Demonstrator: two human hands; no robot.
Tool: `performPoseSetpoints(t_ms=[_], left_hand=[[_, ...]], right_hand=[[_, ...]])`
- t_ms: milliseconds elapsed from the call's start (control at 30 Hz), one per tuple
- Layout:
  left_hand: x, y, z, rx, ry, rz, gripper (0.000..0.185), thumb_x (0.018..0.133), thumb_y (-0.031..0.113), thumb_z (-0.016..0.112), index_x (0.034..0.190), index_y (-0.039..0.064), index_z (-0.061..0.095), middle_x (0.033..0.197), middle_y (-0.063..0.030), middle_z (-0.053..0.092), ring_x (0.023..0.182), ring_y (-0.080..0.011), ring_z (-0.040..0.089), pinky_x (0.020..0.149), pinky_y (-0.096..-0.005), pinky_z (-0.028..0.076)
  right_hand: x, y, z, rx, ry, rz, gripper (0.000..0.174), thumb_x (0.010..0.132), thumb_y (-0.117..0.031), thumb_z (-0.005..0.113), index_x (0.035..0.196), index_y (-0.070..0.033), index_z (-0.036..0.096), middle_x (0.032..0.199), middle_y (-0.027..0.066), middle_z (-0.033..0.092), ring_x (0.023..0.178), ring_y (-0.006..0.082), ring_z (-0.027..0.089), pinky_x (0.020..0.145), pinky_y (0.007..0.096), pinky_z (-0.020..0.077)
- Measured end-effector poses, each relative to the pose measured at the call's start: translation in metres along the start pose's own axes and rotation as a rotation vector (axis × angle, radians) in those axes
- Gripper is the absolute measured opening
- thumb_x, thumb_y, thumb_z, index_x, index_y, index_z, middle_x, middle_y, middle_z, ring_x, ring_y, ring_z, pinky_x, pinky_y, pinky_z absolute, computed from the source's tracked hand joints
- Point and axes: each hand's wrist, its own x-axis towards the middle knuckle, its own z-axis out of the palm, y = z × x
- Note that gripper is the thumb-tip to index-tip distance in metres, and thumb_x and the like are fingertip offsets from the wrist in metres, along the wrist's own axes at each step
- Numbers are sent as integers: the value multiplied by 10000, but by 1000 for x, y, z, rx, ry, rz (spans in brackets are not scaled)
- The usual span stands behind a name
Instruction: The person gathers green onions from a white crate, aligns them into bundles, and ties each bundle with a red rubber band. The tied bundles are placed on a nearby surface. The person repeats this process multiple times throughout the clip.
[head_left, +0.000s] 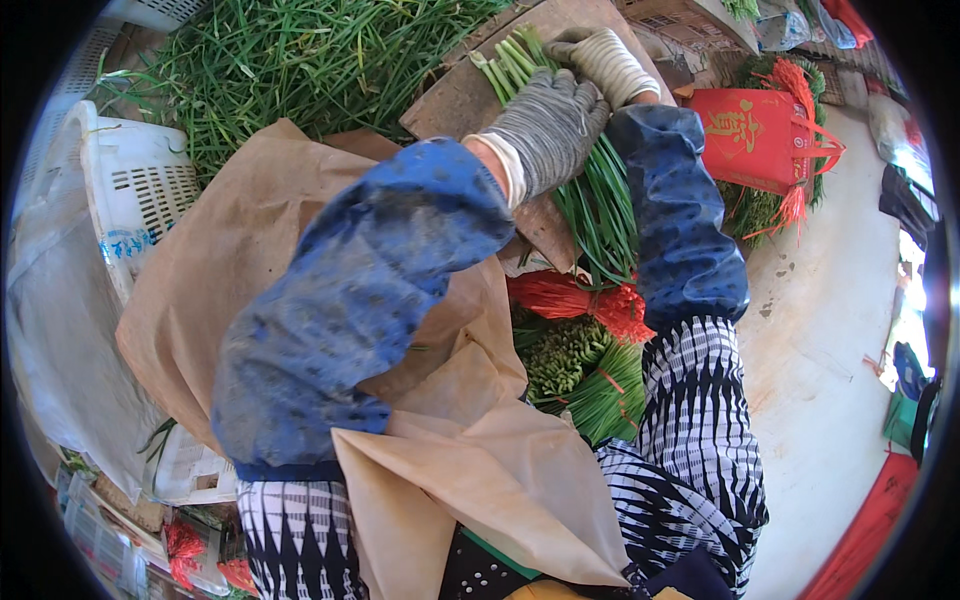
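A bunch of long green chives (600, 206) lies across a wooden board (450, 97), its pale cut stalk ends pointing to the top of the view. My left hand (551, 131), in a grey striped knit glove, is closed over the stalks at mid-length. Just beyond it, my right hand (607, 66), gloved with a pale wrapped cuff, has its fingers curled at the bunch by the stalk ends. Whether those right fingers grip stalks or a tie is hidden. Both forearms wear blue sleeve covers.
Loose greens (300, 67) are heaped at top left, beside a white plastic basket (142, 172). Brown sheeting (247, 225) covers my lap. Below the board are red plastic strands (555, 294) and tied bunches (611, 390). A red bag (739, 139) rests on more bunches at right.
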Motion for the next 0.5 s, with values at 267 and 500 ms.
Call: performPoseSetpoints(t_ms=[267,500], left_hand=[[4,-16,49,-17,-48,0,839,812,519,760,1512,133,506,1547,-122,465,1471,-350,374,1249,-557,218],[-1,-19,66,29,14,41,837,831,539,727,1528,138,494,1567,-110,446,1490,-362,344,1254,-571,187]], right_hand=[[-7,-46,-18,-444,-160,-87,360,885,-308,703,1078,-6,739,844,139,751,779,242,723,752,381,580],[1,-77,-39,-130,-371,65,273,929,-288,709,932,-16,729,711,76,672,628,162,671,588,312,551]])
